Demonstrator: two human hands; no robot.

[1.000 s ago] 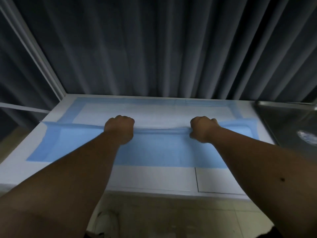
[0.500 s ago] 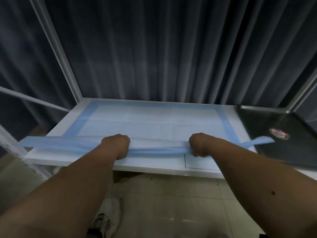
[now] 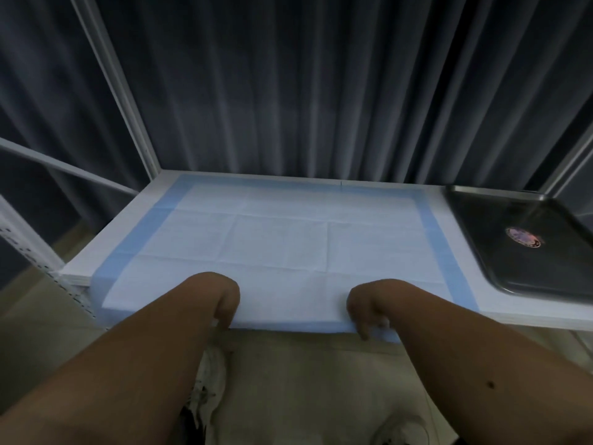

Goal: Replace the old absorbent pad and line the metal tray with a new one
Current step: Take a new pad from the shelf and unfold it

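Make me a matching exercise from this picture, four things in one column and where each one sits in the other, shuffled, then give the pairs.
Things:
1. absorbent pad
2. metal tray
3. left hand
4. right hand

Places:
A. on the shelf's right end, beside the pad
B. gripping the pad's near edge, left of centre
C. spread flat across the white shelf
D. gripping the pad's near edge, right of centre

Pairs: 1-C, 2-A, 3-B, 4-D

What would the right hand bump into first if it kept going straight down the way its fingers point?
Probably nothing near: the right hand grips the pad's front edge, fingers pointing down past the shelf edge, so the floor looks first, though depth is unclear.
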